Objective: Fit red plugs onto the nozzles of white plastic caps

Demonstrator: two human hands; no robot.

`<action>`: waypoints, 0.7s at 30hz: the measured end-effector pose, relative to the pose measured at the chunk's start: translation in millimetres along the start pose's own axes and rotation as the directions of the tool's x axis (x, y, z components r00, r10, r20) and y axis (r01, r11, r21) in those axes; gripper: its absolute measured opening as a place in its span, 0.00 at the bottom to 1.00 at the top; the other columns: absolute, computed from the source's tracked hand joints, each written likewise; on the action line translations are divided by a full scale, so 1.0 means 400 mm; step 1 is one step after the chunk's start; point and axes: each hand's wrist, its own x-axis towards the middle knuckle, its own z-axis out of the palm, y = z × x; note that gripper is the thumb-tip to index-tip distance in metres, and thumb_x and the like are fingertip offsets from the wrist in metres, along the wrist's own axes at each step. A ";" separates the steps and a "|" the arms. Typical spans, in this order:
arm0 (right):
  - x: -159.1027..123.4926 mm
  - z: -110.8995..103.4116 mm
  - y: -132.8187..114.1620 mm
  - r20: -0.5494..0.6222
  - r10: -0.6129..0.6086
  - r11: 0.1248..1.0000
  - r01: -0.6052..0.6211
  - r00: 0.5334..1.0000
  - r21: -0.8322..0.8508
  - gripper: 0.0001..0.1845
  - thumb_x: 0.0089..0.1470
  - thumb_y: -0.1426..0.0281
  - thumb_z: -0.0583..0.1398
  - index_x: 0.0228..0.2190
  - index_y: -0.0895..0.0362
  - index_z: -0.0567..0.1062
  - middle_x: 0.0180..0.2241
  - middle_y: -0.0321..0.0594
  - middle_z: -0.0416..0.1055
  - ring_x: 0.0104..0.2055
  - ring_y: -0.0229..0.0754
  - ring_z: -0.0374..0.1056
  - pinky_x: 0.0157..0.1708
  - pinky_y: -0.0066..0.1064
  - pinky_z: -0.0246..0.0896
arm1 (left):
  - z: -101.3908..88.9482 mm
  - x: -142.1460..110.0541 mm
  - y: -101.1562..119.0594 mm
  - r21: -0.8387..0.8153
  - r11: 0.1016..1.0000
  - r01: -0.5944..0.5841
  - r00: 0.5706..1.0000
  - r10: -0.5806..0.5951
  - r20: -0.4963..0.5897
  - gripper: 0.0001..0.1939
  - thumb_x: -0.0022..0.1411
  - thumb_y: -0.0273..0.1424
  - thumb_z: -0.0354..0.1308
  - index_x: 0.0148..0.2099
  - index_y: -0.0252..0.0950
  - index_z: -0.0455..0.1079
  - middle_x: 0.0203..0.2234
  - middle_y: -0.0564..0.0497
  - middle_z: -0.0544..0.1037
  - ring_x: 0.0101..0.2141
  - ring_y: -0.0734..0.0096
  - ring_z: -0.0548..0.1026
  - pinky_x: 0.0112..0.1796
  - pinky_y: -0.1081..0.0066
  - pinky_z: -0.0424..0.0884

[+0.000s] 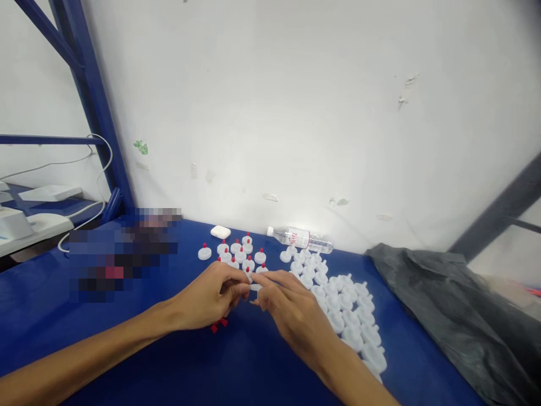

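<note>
My left hand (215, 296) and my right hand (291, 307) meet over the middle of the blue table. Between their fingertips they pinch a small white plastic cap (255, 287), mostly hidden by the fingers. Just beyond stand several white caps with red tips (240, 255), loosely grouped. To the right of my right hand lie many white caps without red tips (333, 301), each with a narrow spout, close together. A few small red tips (220, 325) lie on the table below my left hand, partly covered by it.
A clear plastic bottle (302, 238) lies on its side against the wall, beside a white rounded case (220, 232). Dark grey cloth (448, 316) covers the right edge. A blurred-out patch (131, 254) sits at left, near a blue metal post (99, 107) and white cable (104, 169).
</note>
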 end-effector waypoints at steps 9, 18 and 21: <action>0.007 -0.038 0.057 0.215 0.053 0.994 -0.032 0.975 -0.100 0.07 0.76 0.69 0.60 0.46 0.50 0.80 0.47 0.38 0.87 0.47 0.46 0.84 0.59 0.45 0.77 | -0.040 0.013 -0.028 0.332 0.942 -0.043 0.953 0.138 -0.270 0.27 0.80 0.46 0.48 0.31 0.39 0.74 0.19 0.59 0.68 0.21 0.71 0.66 0.28 0.67 0.62; -0.041 -0.033 0.103 0.345 0.249 0.929 -0.123 0.905 -0.349 0.21 0.78 0.66 0.55 0.65 0.54 0.76 0.64 0.49 0.78 0.70 0.60 0.72 0.70 0.68 0.64 | -0.043 0.011 -0.081 0.623 0.782 -0.034 0.924 0.262 -0.278 0.22 0.77 0.41 0.63 0.30 0.39 0.68 0.21 0.62 0.69 0.22 0.74 0.69 0.30 0.69 0.73; -0.036 -0.041 0.101 0.378 0.274 0.929 -0.143 0.884 -0.341 0.21 0.79 0.65 0.52 0.62 0.53 0.79 0.62 0.46 0.81 0.69 0.59 0.72 0.71 0.68 0.62 | -0.036 0.012 -0.085 0.671 0.740 -0.047 0.925 0.286 -0.251 0.21 0.77 0.40 0.64 0.30 0.38 0.69 0.22 0.62 0.70 0.23 0.74 0.70 0.31 0.69 0.74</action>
